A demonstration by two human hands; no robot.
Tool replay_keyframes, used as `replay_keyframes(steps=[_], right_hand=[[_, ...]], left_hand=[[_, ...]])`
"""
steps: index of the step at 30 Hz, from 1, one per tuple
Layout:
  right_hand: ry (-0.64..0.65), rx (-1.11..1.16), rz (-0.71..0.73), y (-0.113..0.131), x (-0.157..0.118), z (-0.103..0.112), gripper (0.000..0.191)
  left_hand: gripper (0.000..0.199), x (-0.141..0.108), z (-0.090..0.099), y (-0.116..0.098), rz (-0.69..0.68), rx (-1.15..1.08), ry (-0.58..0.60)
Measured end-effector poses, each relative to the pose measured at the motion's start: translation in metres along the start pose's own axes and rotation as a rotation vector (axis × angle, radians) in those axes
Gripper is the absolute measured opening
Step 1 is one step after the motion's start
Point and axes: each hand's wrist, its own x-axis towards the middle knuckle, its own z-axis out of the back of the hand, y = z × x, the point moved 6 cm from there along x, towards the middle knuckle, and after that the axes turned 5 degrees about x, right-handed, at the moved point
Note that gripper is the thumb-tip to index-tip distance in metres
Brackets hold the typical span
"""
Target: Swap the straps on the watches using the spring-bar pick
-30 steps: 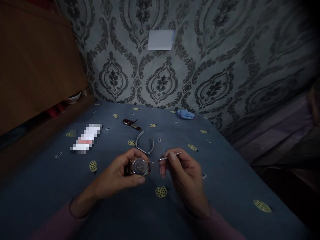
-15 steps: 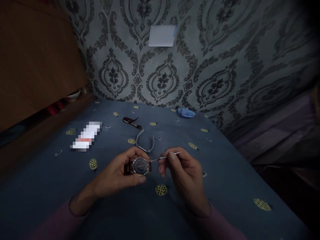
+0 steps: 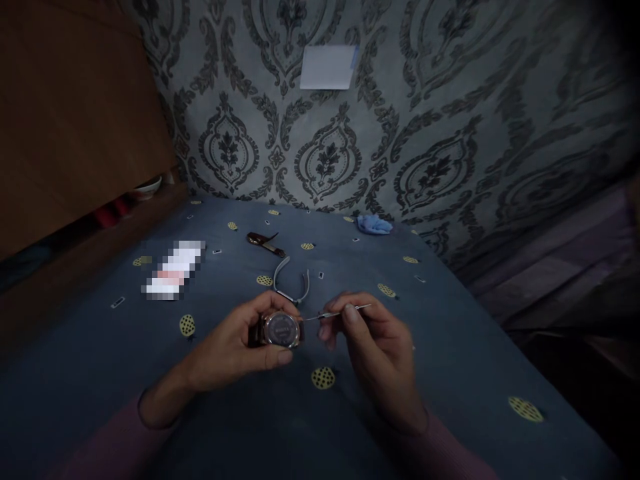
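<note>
- Right hand (image 3: 383,357) has shifted slightly rightward; its thumb and fingers pinch a slim metal tool (image 3: 329,315).
- Left hand (image 3: 233,347): fingers curled closed around a watch (image 3: 283,331), back up, beside the tool's tip; contact unclear.
- Just beyond, grey strap (image 3: 275,275) on blue tablecloth (image 3: 240,420).

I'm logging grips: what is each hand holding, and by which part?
Left hand: a watch, by opposite edges of its case. Right hand: a thin metal tool, by its shaft.
</note>
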Motion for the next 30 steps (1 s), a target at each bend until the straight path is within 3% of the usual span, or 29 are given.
replay_keyframes(steps=[13, 22, 30], right_hand=[[0.005, -0.118, 0.032, 0.008, 0.001, -0.004, 0.018], [0.075, -0.299, 0.203, 0.016, -0.005, -0.007, 0.016], [0.015, -0.233, 0.106, 0.012, -0.002, -0.007, 0.02]], left_hand=[[0.036, 0.0, 0.0, 0.002, -0.001, 0.012, 0.0], [0.036, 0.001, 0.0, 0.003, 0.009, 0.005, -0.011], [0.033, 0.0, -0.001, 0.002, 0.009, 0.019, -0.003]])
